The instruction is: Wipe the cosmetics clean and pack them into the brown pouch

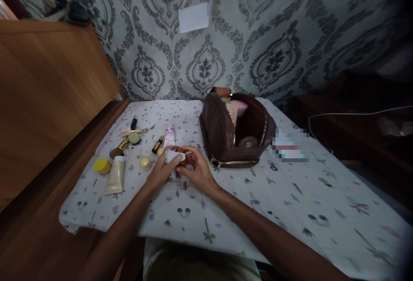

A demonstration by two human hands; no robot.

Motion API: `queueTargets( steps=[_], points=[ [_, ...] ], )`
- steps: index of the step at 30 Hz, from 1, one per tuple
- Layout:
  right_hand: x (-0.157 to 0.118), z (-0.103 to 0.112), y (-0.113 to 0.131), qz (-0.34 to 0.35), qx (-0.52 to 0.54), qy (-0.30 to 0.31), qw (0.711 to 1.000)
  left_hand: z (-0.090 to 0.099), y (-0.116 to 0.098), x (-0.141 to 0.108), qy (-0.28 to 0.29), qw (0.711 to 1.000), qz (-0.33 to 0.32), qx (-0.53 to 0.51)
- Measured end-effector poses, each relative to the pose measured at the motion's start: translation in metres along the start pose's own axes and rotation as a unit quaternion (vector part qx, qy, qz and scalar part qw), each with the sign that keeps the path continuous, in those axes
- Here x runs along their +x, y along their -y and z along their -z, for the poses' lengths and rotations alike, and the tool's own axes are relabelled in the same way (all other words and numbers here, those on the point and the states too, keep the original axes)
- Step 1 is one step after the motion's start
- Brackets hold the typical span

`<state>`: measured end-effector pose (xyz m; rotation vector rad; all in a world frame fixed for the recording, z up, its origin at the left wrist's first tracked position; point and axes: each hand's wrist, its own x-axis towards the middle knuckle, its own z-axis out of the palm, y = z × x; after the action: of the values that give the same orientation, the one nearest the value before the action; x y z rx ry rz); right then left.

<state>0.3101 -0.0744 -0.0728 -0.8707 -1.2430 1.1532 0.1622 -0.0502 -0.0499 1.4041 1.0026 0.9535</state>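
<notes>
My left hand (pixel 160 170) is closed on a crumpled white wipe (pixel 172 156), pressing it against a small amber-coloured container (pixel 183 161). Around the container's other side curl the fingers of my right hand (pixel 200 171). Its exact kind is hard to make out, since fingers and wipe cover much of it. Just beyond the hands lie a pink and white tube (pixel 169 135) and a black and gold small bottle (pixel 158 144). A round cream-coloured jar (pixel 145 163) sits left of my left hand.
An open brown cosmetic bag (pixel 219 128) stands right of the hands, a pink item (pixel 239 108) inside. At left are a beige tube (pixel 115 175), a yellow-lidded jar (pixel 102 166), a makeup brush (pixel 118 148) and a green round container (pixel 134 138). A wooden cabinet (pixel 54 83) borders the patterned tablecloth (pixel 226 216).
</notes>
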Motion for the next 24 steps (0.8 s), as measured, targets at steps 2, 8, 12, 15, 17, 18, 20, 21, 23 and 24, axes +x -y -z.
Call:
queueTargets(
  steps=[2, 8, 12, 15, 17, 18, 20, 21, 23, 24],
  points=[
    [0.0, 0.002, 0.002, 0.056, -0.07, -0.002, 0.996, 0.001, 0.0, 0.0, -0.005, 0.999, -0.016, 0.038],
    [-0.003, 0.001, 0.006, 0.101, -0.136, 0.027, 0.985, 0.006, -0.002, 0.0, -0.055, 0.99, -0.07, 0.109],
    [-0.004, 0.001, 0.008, 0.061, -0.115, 0.038, 0.991, 0.006, -0.006, -0.001, -0.125, 0.991, -0.011, 0.052],
    [-0.004, 0.01, 0.021, 0.102, -0.116, 0.077, 0.985, 0.004, -0.013, 0.001, -0.112, 0.993, 0.004, 0.02],
    [-0.007, 0.021, 0.036, 0.131, -0.121, 0.103, 0.979, 0.002, -0.023, 0.004, -0.095, 0.995, -0.007, 0.036],
    [-0.009, 0.027, 0.043, 0.141, -0.122, 0.11, 0.976, 0.0, -0.03, 0.007, -0.081, 0.995, -0.023, 0.059],
    [-0.014, 0.042, 0.059, 0.158, -0.127, 0.114, 0.973, -0.007, -0.05, 0.016, -0.054, 0.988, -0.076, 0.121],
    [-0.017, 0.049, 0.065, 0.167, -0.129, 0.113, 0.971, -0.012, -0.062, 0.022, -0.04, 0.981, -0.11, 0.155],
    [-0.021, 0.063, 0.077, 0.178, -0.14, 0.113, 0.967, -0.026, -0.087, 0.038, -0.013, 0.959, -0.18, 0.217],
    [-0.022, 0.07, 0.082, 0.181, -0.148, 0.109, 0.966, -0.035, -0.099, 0.047, 0.0, 0.943, -0.223, 0.248]
  ],
)
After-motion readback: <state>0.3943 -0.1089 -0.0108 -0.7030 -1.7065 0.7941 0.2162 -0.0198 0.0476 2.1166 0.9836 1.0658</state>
